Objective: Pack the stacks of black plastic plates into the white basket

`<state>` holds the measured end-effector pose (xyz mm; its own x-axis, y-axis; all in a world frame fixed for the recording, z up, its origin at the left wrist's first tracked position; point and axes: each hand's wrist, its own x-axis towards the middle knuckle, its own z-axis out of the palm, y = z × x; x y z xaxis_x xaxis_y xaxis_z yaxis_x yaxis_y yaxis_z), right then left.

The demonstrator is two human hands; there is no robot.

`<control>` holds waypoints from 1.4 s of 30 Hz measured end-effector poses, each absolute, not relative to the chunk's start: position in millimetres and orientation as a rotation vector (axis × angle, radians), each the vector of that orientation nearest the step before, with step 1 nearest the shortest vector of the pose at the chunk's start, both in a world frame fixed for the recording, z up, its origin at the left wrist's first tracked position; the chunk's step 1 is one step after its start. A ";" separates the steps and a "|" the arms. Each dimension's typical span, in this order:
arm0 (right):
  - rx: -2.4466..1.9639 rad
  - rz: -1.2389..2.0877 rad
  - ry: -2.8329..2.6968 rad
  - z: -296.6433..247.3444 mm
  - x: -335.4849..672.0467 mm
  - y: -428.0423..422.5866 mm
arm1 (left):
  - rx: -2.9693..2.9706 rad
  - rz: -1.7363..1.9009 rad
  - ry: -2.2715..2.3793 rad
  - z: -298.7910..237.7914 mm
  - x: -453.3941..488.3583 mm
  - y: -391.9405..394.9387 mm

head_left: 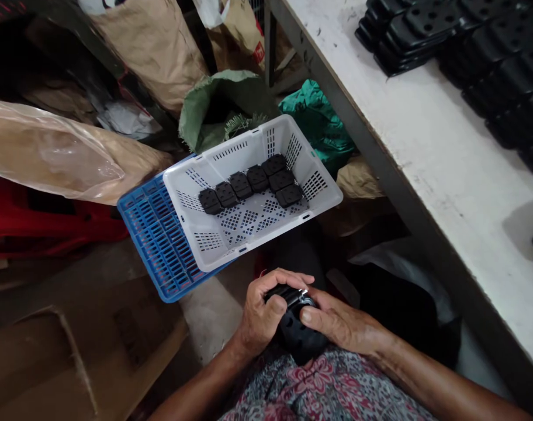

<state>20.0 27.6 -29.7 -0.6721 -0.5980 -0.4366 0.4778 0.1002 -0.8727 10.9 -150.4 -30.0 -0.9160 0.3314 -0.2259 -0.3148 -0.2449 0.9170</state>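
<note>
Close to my lap, both hands grip a bundle of black moulded pieces with round holes [299,336]; their exact kind is unclear. My left hand [260,313] wraps around the bundle's left side, its fingers reaching over the top. My right hand [343,324] closes on the right side, with the thumb pressed on the front face. Something shiny shows at the upper edge between the hands, too small to name. Ahead of them is a white perforated basket [260,248], tilted in view, with several similar black pieces [240,185] in a row inside.
Under the white basket lies a blue plastic crate [161,240]. On the right, a white-topped table [424,146] bears stacks of black pieces [507,64]. A green sack [196,111], a teal bag [314,117], brown paper sacks [148,47] and cardboard [95,351] stand around.
</note>
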 end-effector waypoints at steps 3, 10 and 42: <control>-0.099 -1.641 1.586 -30.7 23.6 29.5 | 0.057 2.172 1.614 -29.0 10.9 -151.1; -0.138 -1.564 1.626 -22.6 21.6 23.8 | 0.250 2.046 1.663 -20.3 3.9 -158.5; 0.138 -2.025 0.950 -24.1 34.5 11.6 | -0.014 2.335 1.297 -9.0 -5.4 -143.5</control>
